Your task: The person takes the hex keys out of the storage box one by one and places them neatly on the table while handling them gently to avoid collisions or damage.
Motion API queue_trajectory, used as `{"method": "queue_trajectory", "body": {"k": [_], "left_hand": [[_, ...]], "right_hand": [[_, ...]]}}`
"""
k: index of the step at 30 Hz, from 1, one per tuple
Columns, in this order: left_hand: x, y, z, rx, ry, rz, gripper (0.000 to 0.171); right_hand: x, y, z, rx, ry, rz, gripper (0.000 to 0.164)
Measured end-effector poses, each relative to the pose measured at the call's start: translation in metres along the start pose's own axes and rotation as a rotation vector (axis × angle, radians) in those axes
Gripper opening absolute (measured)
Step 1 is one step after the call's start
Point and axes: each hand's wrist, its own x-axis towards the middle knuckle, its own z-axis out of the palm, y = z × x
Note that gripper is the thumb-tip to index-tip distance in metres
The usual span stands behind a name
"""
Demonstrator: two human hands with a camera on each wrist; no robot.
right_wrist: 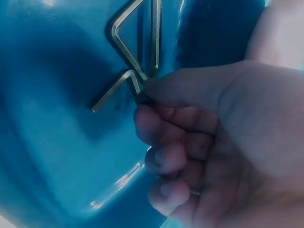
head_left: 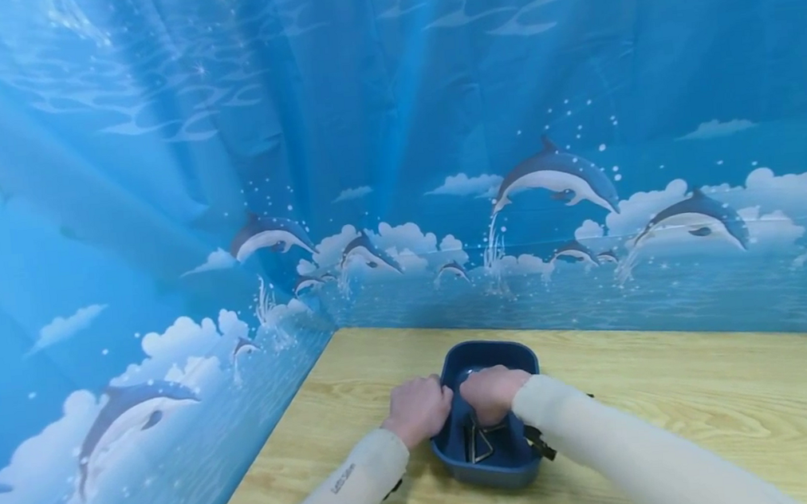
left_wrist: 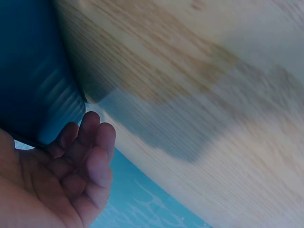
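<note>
A deep blue plastic bin (head_left: 494,478) with rounded corners holds several L-shaped metal hex keys (head_left: 480,447). My left hand (head_left: 419,409) grips the bin's left rim, thumb at the edge and curled fingers (left_wrist: 97,166) along the outer wall. Inside the bin, my right hand (head_left: 491,392) pinches a hex key (right_wrist: 113,91) between thumb and index finger; its bent short end sticks out past the fingertips. Two more hex-key lengths (right_wrist: 124,42) lie close above the thumb in the right wrist view, one ending near it.
The bin stands on a wood-grain table (head_left: 676,404). A blue curtain (head_left: 396,164) printed with dolphins and clouds hangs along the table's back and left edges. Dark straps (head_left: 539,442) show at the right sleeve, beside the bin's right rim.
</note>
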Motion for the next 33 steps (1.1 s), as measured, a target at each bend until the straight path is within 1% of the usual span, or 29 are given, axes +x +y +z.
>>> {"method": "queue_trajectory", "body": {"k": [3,8,12,20,23,27,33], "left_hand": [[0.000,-0.001,0.001,-0.004,0.007,0.000,0.037],[0.002,-0.001,0.002,0.007,0.009,0.000,0.037],[0.003,-0.002,0.002,0.005,0.013,-0.003,0.037],[0.000,-0.002,0.001,-0.027,0.007,0.002,0.036],[-0.002,-0.002,0.001,-0.045,0.002,-0.002,0.035],[-0.002,-0.002,0.001,-0.045,0.002,-0.002,0.036],[-0.001,-0.001,0.001,-0.024,0.017,-0.001,0.037]], "right_hand": [[-0.002,0.004,-0.001,0.045,0.011,-0.018,0.005],[-0.007,0.010,-0.002,0.086,0.039,-0.036,0.016],[-0.013,0.014,-0.004,0.117,0.044,-0.050,0.025],[-0.027,0.022,-0.007,0.134,0.052,-0.102,0.039],[-0.033,0.024,-0.008,0.141,0.064,-0.120,0.040],[-0.042,0.030,-0.009,0.174,0.097,-0.143,0.045],[-0.057,0.041,-0.008,0.250,0.181,-0.209,0.047]]}}
